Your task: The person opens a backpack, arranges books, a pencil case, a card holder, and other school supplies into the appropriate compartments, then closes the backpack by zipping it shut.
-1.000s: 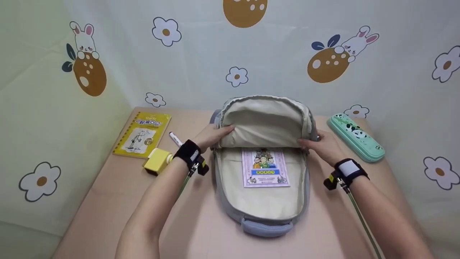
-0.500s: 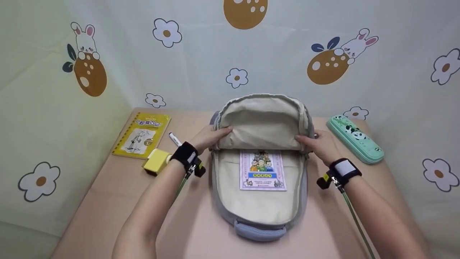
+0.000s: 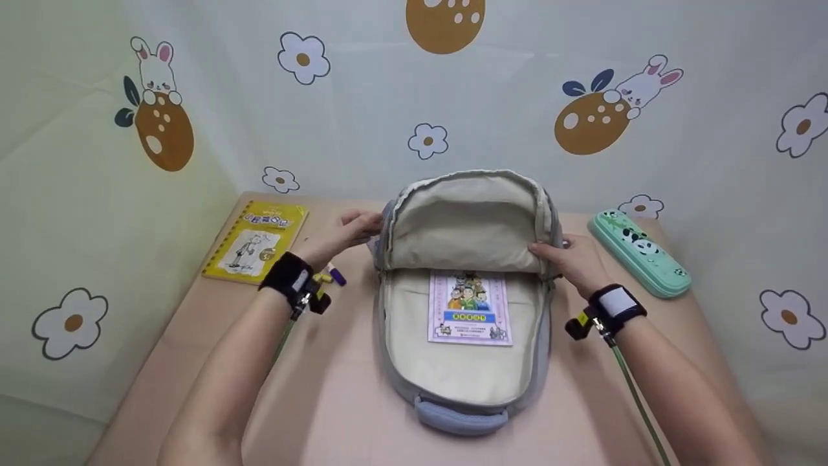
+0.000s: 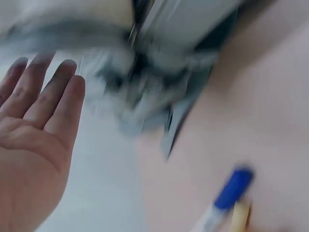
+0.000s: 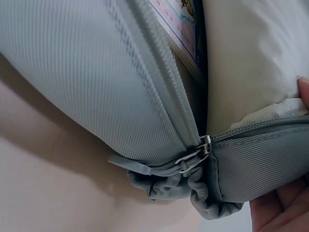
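A grey-blue backpack (image 3: 466, 382) lies unzipped on the table, its flap (image 3: 469, 233) raised at the far end. Inside rests a pink-bordered book (image 3: 470, 317), its top edge hidden under the flap. My right hand (image 3: 576, 255) grips the flap's right edge, thumb on the pale lining and fingers behind. In the right wrist view, a zipper slider (image 5: 205, 144) sits at the corner where flap and body meet. My left hand (image 3: 339, 234) is beside the flap's left side and holds nothing; the left wrist view shows its fingers (image 4: 65, 104) extended close to the backpack's fabric.
A yellow spiral-edged book (image 3: 255, 243) lies at the back left. Near my left wrist are a blue-capped marker (image 4: 234, 188) and a small yellow object (image 4: 240, 216), partly hidden. A mint panda pencil case (image 3: 640, 252) lies at the right. A patterned curtain (image 3: 362, 97) stands behind.
My left hand has let go of the flap and moved left, outside the backpack. My right hand keeps its grip. The backpack has shifted slightly left and toward me.
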`<state>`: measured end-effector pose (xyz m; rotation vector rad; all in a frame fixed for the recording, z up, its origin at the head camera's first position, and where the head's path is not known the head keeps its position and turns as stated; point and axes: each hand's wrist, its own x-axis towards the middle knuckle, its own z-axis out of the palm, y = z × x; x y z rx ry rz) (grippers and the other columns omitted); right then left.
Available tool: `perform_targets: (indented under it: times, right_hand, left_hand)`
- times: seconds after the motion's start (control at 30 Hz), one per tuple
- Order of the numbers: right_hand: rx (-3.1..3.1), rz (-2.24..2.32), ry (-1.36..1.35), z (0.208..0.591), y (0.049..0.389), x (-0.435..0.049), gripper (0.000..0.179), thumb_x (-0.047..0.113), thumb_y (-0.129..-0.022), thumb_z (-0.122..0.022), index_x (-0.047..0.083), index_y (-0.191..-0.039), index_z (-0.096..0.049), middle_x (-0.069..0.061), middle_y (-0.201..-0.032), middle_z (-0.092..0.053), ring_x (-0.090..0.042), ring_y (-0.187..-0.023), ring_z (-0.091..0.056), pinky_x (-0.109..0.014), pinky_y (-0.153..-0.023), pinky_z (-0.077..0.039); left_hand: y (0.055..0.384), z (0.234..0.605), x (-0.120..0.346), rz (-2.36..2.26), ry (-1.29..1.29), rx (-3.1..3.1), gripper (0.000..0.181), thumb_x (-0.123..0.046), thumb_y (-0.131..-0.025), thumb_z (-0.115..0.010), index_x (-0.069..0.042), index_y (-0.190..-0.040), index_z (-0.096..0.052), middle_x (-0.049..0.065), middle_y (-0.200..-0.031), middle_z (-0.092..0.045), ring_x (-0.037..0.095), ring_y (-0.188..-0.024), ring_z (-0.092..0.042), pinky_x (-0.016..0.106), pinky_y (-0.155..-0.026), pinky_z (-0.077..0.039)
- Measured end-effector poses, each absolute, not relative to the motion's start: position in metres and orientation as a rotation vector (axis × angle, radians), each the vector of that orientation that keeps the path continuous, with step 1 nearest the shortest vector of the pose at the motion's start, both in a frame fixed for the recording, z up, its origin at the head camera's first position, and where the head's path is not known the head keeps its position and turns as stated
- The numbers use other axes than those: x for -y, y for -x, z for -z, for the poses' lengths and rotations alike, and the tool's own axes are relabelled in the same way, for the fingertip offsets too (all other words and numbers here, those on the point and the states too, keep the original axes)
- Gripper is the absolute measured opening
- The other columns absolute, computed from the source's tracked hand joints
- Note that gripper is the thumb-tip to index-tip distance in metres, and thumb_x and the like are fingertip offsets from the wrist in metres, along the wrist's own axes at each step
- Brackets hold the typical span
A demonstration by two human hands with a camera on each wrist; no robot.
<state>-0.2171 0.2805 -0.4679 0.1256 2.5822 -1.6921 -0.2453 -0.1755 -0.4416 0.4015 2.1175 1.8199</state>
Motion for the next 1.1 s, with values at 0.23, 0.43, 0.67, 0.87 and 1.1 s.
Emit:
perform_targets:
  times: [0.23,0.43,0.67,0.87,1.1]
  right_hand:
    - [-2.593,1.673,-0.119,0.467,0.218,-0.282,0.052,0.046,-0.083,-0.084,-0.001,-0.1,-0.071,-0.007,-0.086,-0.073,-0.021,-0.075,-0.067,-0.036,-0.066,-0.057]
    - [-2.6,1.661,-0.124,0.468,0.218,-0.282,0.053,0.048,-0.082,-0.084,0.0,-0.1,-0.07,-0.009,-0.087,-0.072,-0.022,-0.076,-0.067,-0.037,-0.067,-0.057]
    - [-2.594,1.657,-0.122,0.47,0.216,-0.278,0.05,0.045,-0.084,-0.083,-0.001,-0.099,-0.07,-0.007,-0.086,-0.071,-0.021,-0.077,-0.066,-0.036,-0.068,-0.057]
    - [-2.588,1.645,-0.151,0.47,0.213,-0.277,0.049,0.045,-0.083,-0.084,0.0,-0.094,-0.069,-0.007,-0.082,-0.07,-0.021,-0.076,-0.065,-0.037,-0.069,-0.056]
    - [-2.592,1.648,-0.143,0.468,0.215,-0.278,0.052,0.048,-0.081,-0.085,0.001,-0.096,-0.069,-0.008,-0.087,-0.072,-0.023,-0.079,-0.067,-0.035,-0.069,-0.057]
  left_hand:
    - [0.244,0.436,0.243,-1.551,-0.124,-2.436,0.061,-0.044,-0.105,-0.056,0.001,-0.145,-0.049,0.021,-0.143,-0.055,0.036,-0.138,-0.046,0.048,-0.116,-0.034]
    - [0.243,0.451,0.299,-1.195,0.115,-2.616,0.065,-0.045,-0.106,-0.052,0.001,-0.151,-0.042,0.027,-0.151,-0.043,0.042,-0.138,-0.043,0.055,-0.112,-0.036]
    - [0.23,0.473,0.351,-0.998,0.42,-2.648,0.073,-0.036,-0.104,-0.054,0.01,-0.154,-0.027,0.035,-0.15,-0.038,0.045,-0.133,-0.043,0.056,-0.111,-0.036]
    - [0.21,0.477,0.36,-1.02,0.556,-2.561,0.083,-0.037,-0.1,-0.064,0.012,-0.153,-0.023,0.033,-0.141,-0.044,0.042,-0.124,-0.045,0.052,-0.107,-0.038]
    - [0.211,0.469,0.352,-1.039,0.627,-2.522,0.085,-0.038,-0.097,-0.068,0.012,-0.152,-0.026,0.032,-0.142,-0.044,0.042,-0.125,-0.045,0.052,-0.106,-0.038]
